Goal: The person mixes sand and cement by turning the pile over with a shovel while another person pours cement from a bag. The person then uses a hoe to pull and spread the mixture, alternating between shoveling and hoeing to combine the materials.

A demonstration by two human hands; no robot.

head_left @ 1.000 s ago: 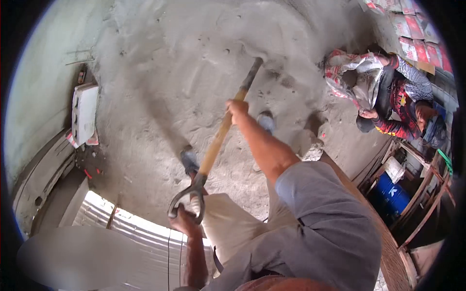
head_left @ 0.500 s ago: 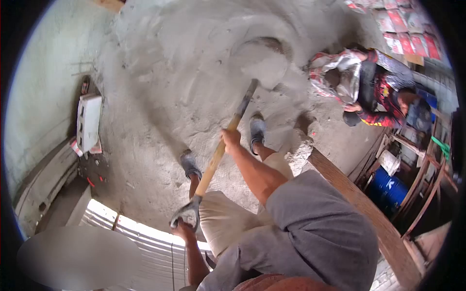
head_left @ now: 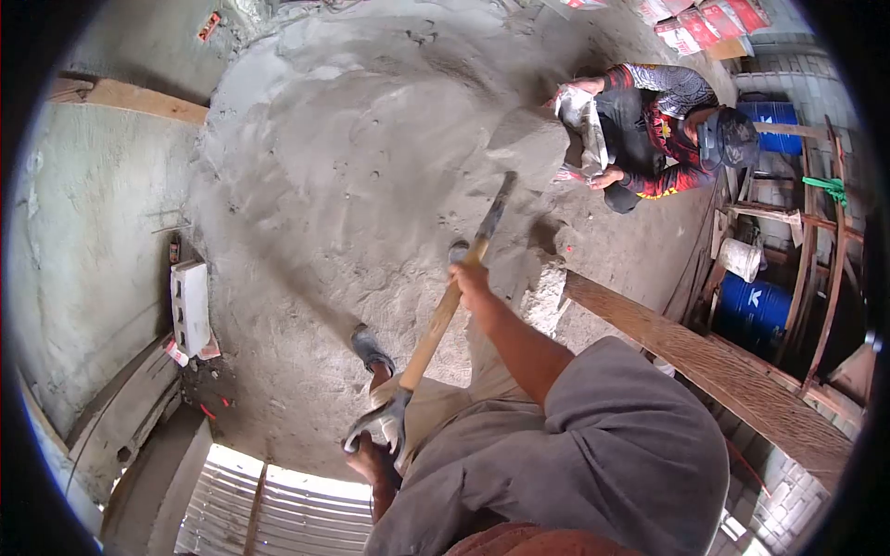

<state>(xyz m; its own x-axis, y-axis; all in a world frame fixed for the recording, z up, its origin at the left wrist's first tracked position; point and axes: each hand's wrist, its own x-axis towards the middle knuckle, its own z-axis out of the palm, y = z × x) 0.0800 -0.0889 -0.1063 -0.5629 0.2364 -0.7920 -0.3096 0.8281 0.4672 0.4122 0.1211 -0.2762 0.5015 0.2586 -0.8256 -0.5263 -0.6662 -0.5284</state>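
I hold a long shovel (head_left: 428,345) with both hands. My left hand (head_left: 373,461) is closed around its D-shaped grip near my waist. My right hand (head_left: 471,281) wraps round the wooden shaft further up. The shovel's blade is heaped with grey powdery material (head_left: 530,137), which hides most of the metal. That load is right at the mouth of an open sack (head_left: 582,130), silvery inside. A crouching person (head_left: 663,130) in a dark cap and patterned sleeves holds the sack's rim apart with both hands.
Grey sandy material (head_left: 324,185) spreads over the floor. A wooden plank (head_left: 705,371) runs along my right side. Blue drums (head_left: 753,308), a white bucket (head_left: 741,259) and timber framing stand at the right. A hollow block (head_left: 190,308) is by the left wall. Red-and-white bags (head_left: 714,23) are stacked at the back.
The loaded shovel blade has moved right, from over the sandy floor to the sack's mouth. The crouching person now holds the sack facing the blade. My view has shifted.
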